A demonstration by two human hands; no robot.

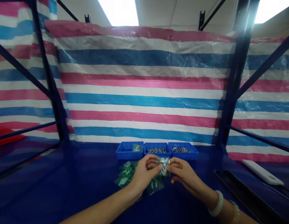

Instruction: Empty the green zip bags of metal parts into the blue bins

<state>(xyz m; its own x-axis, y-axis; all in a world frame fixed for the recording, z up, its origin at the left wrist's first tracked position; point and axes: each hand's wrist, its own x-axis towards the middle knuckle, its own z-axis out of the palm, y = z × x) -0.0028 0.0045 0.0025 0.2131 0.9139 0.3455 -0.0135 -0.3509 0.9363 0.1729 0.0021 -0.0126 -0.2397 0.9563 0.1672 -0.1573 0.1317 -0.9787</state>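
Note:
Between my two hands is a small clear plastic bag (164, 161) with pale parts showing in it. My left hand (146, 168) pinches its left side with thumb and fingers. On the other side, my right hand (182, 171) grips the bag's right edge, its lower fingers curled beneath. Under and beside my left hand lies a pile of small clear bags (125, 175) with green and white pieces. Some bags of the pile are hidden by my left hand and forearm.
Behind my hands, three blue bins stand in a row: the left bin (125, 155) holds a small bag, the middle bin (148, 153) and right bin (193, 155) hold small metal parts. A dark flat object (242, 193) and a white device (263, 172) lie at right. Blue posts (233, 84) frame the table.

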